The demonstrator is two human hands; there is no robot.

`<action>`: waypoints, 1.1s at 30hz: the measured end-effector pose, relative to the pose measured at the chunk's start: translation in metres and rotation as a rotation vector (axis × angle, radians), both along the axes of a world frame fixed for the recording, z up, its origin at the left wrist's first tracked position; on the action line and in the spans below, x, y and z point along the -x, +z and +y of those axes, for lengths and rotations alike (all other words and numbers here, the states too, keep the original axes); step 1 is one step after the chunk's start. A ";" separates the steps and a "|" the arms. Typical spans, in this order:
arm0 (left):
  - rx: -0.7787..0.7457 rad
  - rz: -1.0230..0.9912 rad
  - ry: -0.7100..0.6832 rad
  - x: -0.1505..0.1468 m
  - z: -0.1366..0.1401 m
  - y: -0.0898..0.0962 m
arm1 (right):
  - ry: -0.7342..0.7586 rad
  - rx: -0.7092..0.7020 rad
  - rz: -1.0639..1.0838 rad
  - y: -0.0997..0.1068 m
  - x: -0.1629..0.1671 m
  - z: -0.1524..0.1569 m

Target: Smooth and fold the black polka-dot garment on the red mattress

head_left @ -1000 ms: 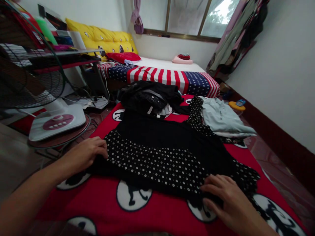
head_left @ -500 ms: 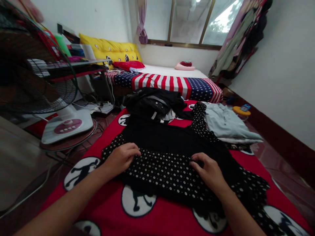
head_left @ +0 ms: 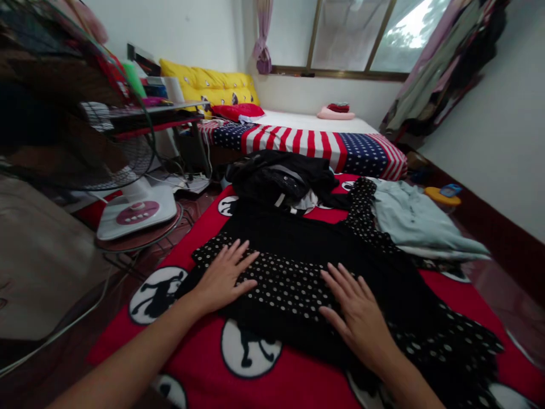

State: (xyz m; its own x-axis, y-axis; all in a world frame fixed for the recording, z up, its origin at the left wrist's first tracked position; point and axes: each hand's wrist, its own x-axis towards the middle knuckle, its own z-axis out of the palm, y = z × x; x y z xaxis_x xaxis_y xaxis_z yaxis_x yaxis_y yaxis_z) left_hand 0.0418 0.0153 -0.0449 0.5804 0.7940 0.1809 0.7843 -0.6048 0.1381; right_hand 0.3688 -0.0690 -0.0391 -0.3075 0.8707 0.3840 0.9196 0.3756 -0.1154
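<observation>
A black garment with white polka dots [head_left: 293, 278] lies spread on a red blanket [head_left: 200, 363] printed with white circles. My left hand [head_left: 223, 278] rests flat on its left part, fingers spread. My right hand [head_left: 355, 312] lies flat on its middle, fingers spread too. Neither hand holds anything. The garment's dotted sleeve trails off to the lower right.
A heap of black clothes [head_left: 281, 176] and a pale grey-green shirt [head_left: 417, 224] lie beyond the garment. A standing fan [head_left: 136, 210] is on the left floor, near cables. A mattress with a stars-and-stripes cover [head_left: 323, 142] lies behind. A dark skirting runs along the right wall.
Both hands moved inward and up over the garment, then opened from curled fingers to flat palms. The dotted part now lies folded over the black part. The camera shifted a little.
</observation>
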 end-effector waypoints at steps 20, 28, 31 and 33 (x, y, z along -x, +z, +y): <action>0.088 -0.454 -0.581 -0.114 -0.010 0.004 | -0.286 -0.088 0.697 0.025 -0.036 -0.077; 0.252 -0.402 -0.733 -0.189 -0.048 0.008 | -0.617 0.032 0.967 0.023 -0.116 -0.111; 0.248 -0.364 -0.662 -0.199 -0.054 -0.001 | -0.601 0.193 1.008 0.015 -0.122 -0.108; 0.212 -0.364 -0.641 -0.201 -0.055 -0.008 | -0.601 0.239 0.986 0.012 -0.119 -0.103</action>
